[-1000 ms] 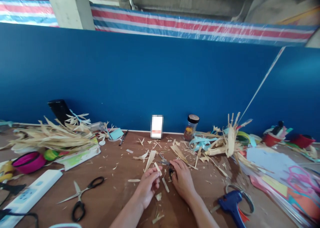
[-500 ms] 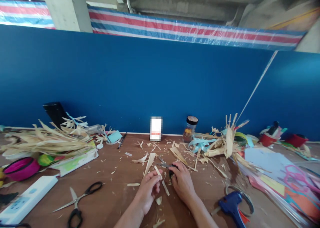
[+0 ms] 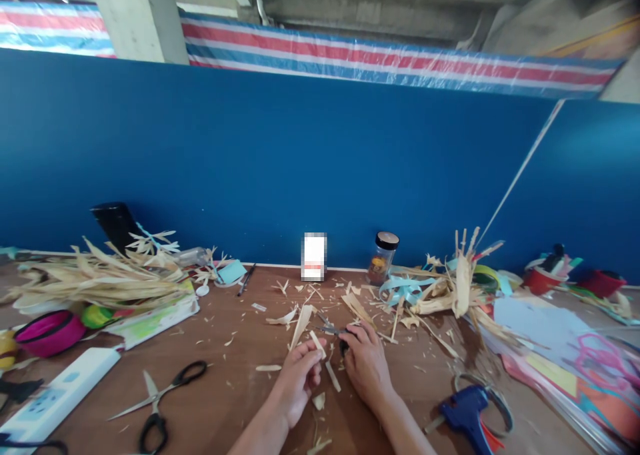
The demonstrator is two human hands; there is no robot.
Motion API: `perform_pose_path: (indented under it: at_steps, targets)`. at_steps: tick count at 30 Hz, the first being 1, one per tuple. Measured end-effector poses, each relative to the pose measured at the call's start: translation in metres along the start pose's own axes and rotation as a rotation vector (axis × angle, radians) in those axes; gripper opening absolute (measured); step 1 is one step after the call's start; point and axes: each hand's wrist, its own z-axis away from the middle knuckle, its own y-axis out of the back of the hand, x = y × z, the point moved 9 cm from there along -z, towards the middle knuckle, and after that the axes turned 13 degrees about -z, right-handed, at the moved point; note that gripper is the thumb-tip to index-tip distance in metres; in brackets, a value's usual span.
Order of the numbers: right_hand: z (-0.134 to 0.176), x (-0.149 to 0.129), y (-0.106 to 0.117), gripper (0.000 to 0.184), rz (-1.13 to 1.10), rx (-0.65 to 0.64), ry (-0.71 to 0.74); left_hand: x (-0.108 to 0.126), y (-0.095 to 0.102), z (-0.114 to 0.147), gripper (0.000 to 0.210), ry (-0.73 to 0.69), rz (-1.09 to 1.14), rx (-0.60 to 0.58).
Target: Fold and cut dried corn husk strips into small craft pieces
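Between the thumb and fingers of my left hand (image 3: pixel 299 374) is a short pale strip of corn husk (image 3: pixel 317 342), its free end pointing up and away. To the right, my right hand (image 3: pixel 367 362) is closed round the dark handles of a small pair of scissors (image 3: pixel 330 327). Their blades point left, low over the table, just beyond the strip. A second husk strip (image 3: pixel 333 376) lies on the wood between my hands. More husk pieces (image 3: pixel 303 325) and scraps are scattered past my fingertips.
Large open scissors (image 3: pixel 156 396) and a white power strip (image 3: pixel 67 388) lie at left, below a heap of dried husks (image 3: pixel 100 272). A blue glue gun (image 3: pixel 467 412) rests at right. Behind stand a lidded jar (image 3: pixel 384 258) and a blue partition (image 3: pixel 310 155).
The view has shifted slightly, so the surroundings sit a little further right. Both hands keep nearly the same pose, the left still holding the husk strip and the right the scissors.
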Motion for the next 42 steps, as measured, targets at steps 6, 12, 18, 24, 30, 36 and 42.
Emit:
perform_pose_path:
  at_steps: [6,12,18,24,30,36,42]
  targets:
    - [0.000,0.000,0.000,0.038,0.009,-0.016,-0.007,0.001,0.001,-0.002,0.025,-0.012,-0.002,0.007]
    - [0.000,-0.001,-0.002,0.038,0.032,-0.035,-0.021,0.003,0.000,0.001,0.026,-0.013,-0.008,0.002]
    - [-0.001,0.000,-0.003,0.037,0.045,-0.057,-0.019,0.004,-0.001,0.002,0.025,-0.017,-0.023,0.000]
    - [-0.001,0.001,-0.004,0.035,0.051,-0.055,-0.013,0.004,-0.004,0.002,0.025,-0.019,-0.052,-0.017]
    - [0.000,-0.003,-0.003,0.028,0.062,-0.039,0.003,0.012,-0.010,0.007,0.024,-0.056,-0.059,-0.038]
    - [0.000,-0.009,0.002,0.028,0.041,-0.013,0.035,0.012,-0.005,0.007,0.026,-0.056,-0.076,-0.005]
    - [0.002,-0.023,0.009,0.031,-0.003,0.062,0.123,0.013,-0.003,0.005,0.027,-0.074,-0.079,0.010]
